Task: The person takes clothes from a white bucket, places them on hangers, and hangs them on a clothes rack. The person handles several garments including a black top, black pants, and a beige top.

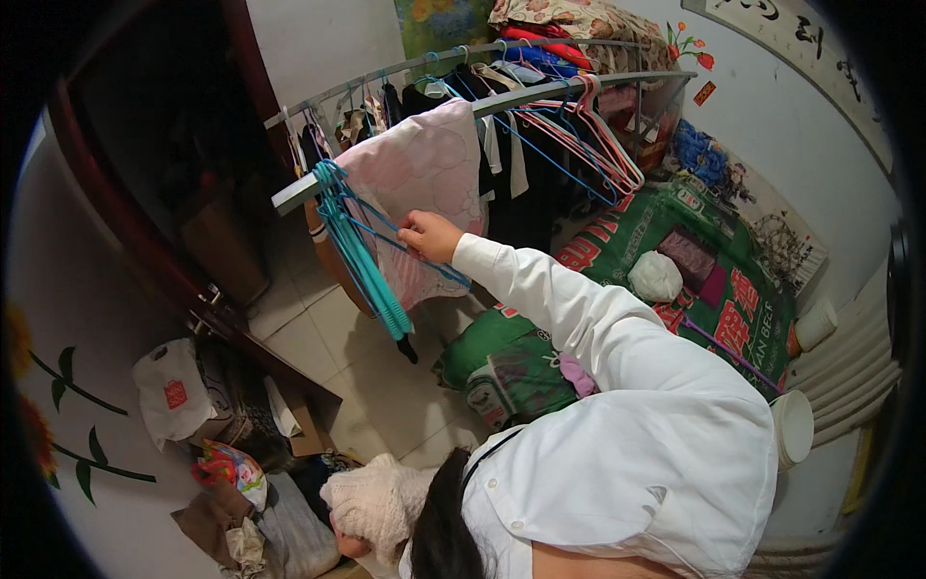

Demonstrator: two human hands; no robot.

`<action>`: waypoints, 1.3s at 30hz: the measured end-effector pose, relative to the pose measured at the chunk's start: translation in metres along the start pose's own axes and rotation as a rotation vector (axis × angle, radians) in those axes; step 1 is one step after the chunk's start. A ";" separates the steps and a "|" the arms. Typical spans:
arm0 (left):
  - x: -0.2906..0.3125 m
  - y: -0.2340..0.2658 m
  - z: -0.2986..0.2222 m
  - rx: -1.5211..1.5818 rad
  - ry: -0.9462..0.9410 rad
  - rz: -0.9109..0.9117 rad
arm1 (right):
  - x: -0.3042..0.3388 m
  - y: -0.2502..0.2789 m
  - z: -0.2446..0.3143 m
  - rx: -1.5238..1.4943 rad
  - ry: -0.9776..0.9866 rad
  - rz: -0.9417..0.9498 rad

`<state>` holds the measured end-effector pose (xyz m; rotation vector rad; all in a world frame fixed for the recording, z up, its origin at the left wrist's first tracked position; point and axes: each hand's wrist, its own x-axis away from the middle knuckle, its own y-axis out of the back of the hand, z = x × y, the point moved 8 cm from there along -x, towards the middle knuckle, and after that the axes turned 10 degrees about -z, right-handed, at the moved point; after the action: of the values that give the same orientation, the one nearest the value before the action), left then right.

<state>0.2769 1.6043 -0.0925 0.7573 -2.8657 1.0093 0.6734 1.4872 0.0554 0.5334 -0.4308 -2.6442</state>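
My right hand (431, 236) is stretched out in a white sleeve. Its fingers are pinched on a blue clothes hanger (384, 232), which hangs beside a tight bunch of teal hangers (367, 265) near the rail's left end. Just behind the hand, a pale pink patterned cloth (424, 154) drapes over the grey metal rail (540, 92). Low in the view, my left hand (349, 542) shows only in part, closed on a cream knitted garment (376, 504). Dark hair covers part of that garment's right side.
Pink and blue hangers (588, 145) hang farther right, with dark clothes (511, 164) behind. Large green printed sacks (637, 232) lie at right, a white bundle (656, 278) on top. A dark red door (125, 207) stands at left. Bags (174, 391) crowd the lower left.
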 end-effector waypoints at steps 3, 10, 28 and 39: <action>-0.002 0.008 0.004 0.012 0.014 -0.007 | -0.002 0.005 0.000 0.062 0.048 0.023; -0.006 0.019 0.011 0.025 0.037 -0.006 | 0.005 0.004 0.033 0.229 0.198 0.016; 0.012 0.040 0.022 0.049 0.051 -0.006 | 0.031 -0.072 0.108 0.767 0.558 -0.100; 0.024 0.053 0.024 0.053 0.043 -0.035 | 0.027 -0.045 0.102 0.637 0.663 -0.384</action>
<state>0.2354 1.6153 -0.1392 0.7763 -2.7896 1.0873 0.5929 1.5365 0.1200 1.7646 -1.0248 -2.4020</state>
